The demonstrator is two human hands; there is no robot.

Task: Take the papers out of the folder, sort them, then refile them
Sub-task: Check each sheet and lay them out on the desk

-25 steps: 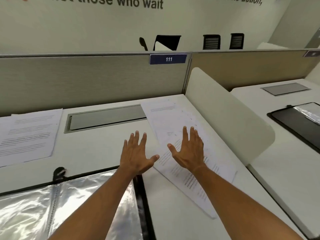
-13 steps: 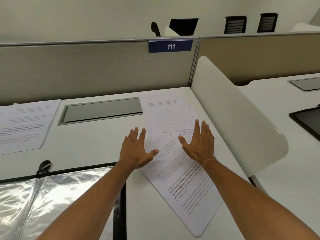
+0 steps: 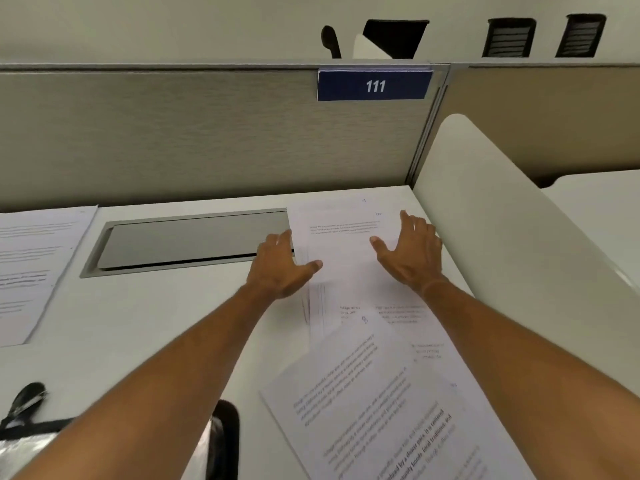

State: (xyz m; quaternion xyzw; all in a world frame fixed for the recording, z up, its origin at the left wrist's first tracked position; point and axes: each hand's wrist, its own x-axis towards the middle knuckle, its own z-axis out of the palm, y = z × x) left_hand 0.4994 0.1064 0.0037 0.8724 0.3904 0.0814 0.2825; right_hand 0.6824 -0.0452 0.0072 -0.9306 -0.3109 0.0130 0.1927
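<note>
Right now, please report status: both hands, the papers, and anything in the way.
Left hand and right hand open, flat at the top sheet's sides. Papers fanned loose on desk. Folder at near edge. Nothing blocking.

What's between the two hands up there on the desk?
A white sheet of paper with a few lines of print lies between the left hand and the right hand, as the head view shows. Both hands rest at its sides.

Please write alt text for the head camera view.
Both hands, left hand and right hand, reach with open fingers to a spread of printed papers on a white desk, below a sign "111".
</note>
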